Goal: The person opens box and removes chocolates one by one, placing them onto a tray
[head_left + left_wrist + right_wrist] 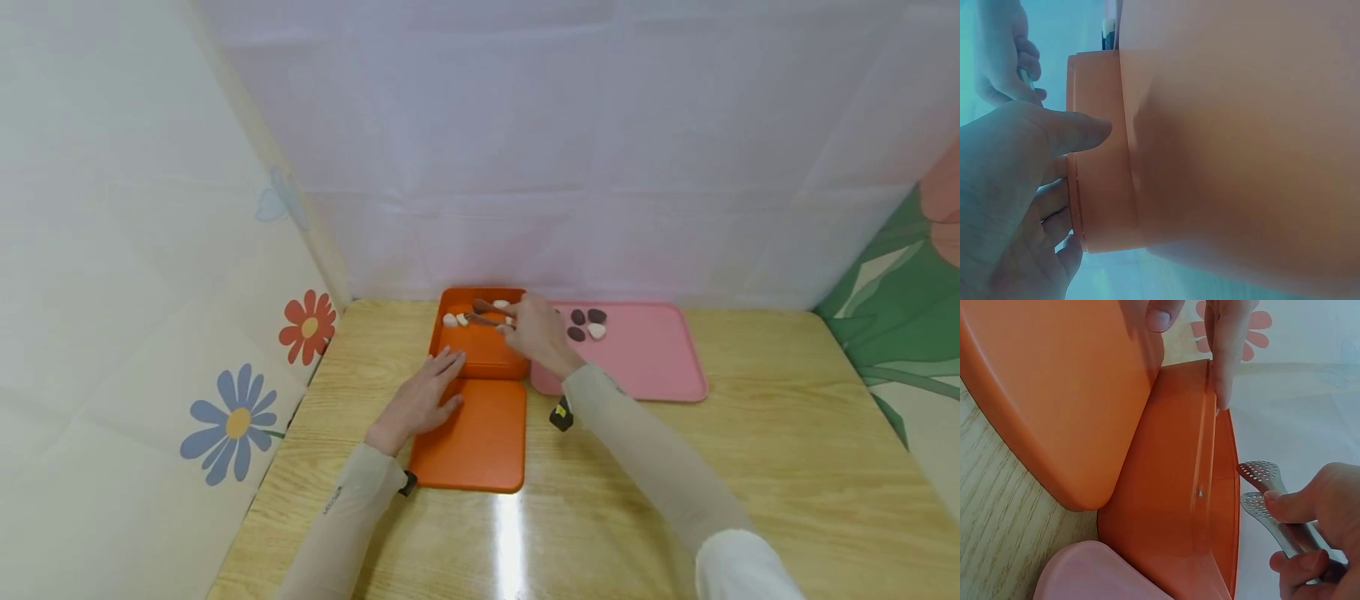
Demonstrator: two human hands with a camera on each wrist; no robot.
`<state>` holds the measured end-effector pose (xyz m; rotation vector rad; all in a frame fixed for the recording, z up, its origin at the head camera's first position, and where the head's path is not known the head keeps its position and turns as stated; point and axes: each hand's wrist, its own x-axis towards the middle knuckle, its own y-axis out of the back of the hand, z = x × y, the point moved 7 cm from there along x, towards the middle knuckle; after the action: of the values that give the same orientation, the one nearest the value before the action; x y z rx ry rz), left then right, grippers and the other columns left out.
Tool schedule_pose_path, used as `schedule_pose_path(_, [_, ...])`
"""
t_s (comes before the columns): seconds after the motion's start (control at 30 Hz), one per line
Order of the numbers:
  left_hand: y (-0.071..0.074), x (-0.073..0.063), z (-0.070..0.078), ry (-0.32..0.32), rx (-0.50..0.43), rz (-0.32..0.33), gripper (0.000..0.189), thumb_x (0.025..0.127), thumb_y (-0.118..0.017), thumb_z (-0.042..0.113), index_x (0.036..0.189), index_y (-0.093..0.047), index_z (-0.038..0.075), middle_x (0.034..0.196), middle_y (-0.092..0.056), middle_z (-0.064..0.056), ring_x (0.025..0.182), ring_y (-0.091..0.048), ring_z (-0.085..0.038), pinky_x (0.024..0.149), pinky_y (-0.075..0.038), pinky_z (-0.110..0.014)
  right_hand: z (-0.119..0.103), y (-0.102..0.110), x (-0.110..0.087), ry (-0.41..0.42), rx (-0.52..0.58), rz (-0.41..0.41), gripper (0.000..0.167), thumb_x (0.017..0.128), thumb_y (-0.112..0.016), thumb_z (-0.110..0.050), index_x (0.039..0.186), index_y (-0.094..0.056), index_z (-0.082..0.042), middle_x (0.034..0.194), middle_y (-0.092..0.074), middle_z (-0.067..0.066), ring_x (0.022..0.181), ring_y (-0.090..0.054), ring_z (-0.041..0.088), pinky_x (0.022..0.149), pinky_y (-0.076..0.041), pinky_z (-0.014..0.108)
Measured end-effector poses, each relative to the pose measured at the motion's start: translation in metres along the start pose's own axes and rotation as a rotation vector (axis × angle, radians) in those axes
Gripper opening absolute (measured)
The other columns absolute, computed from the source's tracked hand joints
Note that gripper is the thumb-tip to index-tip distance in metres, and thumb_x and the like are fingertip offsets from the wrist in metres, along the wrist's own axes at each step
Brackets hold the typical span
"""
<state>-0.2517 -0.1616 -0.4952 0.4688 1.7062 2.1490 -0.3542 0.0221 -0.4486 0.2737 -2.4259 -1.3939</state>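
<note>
My right hand (pixel 536 333) grips metal tongs (pixel 1291 528) over the orange box (pixel 491 369). The tongs' perforated ends stand apart in the right wrist view, with nothing visible between them. Inside the box lie several small white pieces (pixel 450 320), pebble-like, toward the back. My left hand (pixel 423 396) has its fingers extended onto the box's front rim at the left corner. Its thumb (pixel 1088 131) is held away from them, over the front side. A flat orange panel (pixel 472 446) with rounded corners lies right in front of the box, partly under the left hand.
Right of the box is a pink tray (pixel 648 358). On its left part sit several dark brown pieces (pixel 576 334) and a white piece (pixel 597 332). The wooden table (pixel 787 433) meets cloth-covered walls at the back and left.
</note>
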Motion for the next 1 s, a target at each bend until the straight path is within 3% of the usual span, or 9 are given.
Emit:
schedule_pose_path(0.4, [0.001, 0.001, -0.001, 0.003, -0.005, 0.003, 0.072, 0.104, -0.071, 0.023, 0.165, -0.038, 0.0, 0.171, -0.038, -0.017, 0.162, -0.028, -0.036, 0.131, -0.027, -0.054, -0.002, -0.008, 0.007, -0.011, -0.02, -0.015, 0.046, 0.097, -0.081, -0.033, 0.138, -0.074, -0.013, 0.094, -0.062, 0.006, 0.062, -0.052, 0.018, 0.05, -0.041, 0.029])
schedule_pose_path(0.73, [0.001, 0.002, 0.001, -0.007, -0.011, 0.006, 0.072, 0.104, -0.072, 0.021, 0.164, -0.039, 0.0, 0.171, -0.039, -0.017, 0.162, -0.029, -0.037, 0.131, -0.027, -0.054, 0.001, -0.02, 0.016, -0.059, 0.017, -0.051, 0.037, 0.097, -0.08, -0.031, 0.129, -0.079, -0.012, 0.085, -0.076, 0.007, 0.044, -0.038, 0.011, 0.039, -0.029, 0.024])
schedule_pose_path(1.0, [0.002, 0.001, 0.001, -0.009, -0.012, 0.014, 0.073, 0.103, -0.073, 0.021, 0.164, -0.039, -0.001, 0.17, -0.039, -0.018, 0.162, -0.03, -0.037, 0.131, -0.027, -0.054, 0.003, -0.031, 0.021, -0.041, 0.007, -0.07, 0.044, 0.098, -0.08, -0.03, 0.138, -0.074, -0.014, 0.12, -0.079, 0.01, 0.046, -0.037, 0.01, 0.042, -0.03, 0.023])
